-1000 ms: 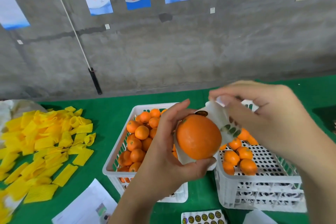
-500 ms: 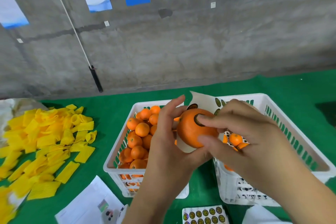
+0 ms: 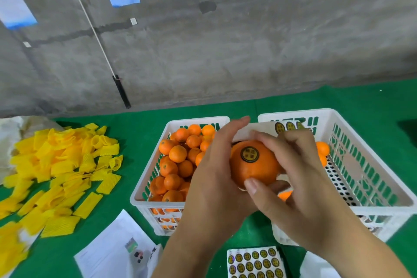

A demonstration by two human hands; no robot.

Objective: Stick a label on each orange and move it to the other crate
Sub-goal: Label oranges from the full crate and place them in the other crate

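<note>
Orange (image 3: 255, 170) with round dark label (image 3: 249, 154) up, held above gap between full left crate (image 3: 144, 189) and, at three o'clock, seemingly near-empty right crate (image 3: 372, 178).

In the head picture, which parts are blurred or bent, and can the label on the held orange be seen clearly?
Head view: the label on the orange is sharp enough to show as a dark round sticker, its print unreadable; the yellow nets smear at the lower left edge; the wide lens bows the crates' rims.

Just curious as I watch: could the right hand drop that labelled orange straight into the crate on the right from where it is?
Probably yes. The right hand grips the orange just beside the right crate, whose top is open and whose floor is mostly bare. The left hand also holds it and would have to let go.
</note>
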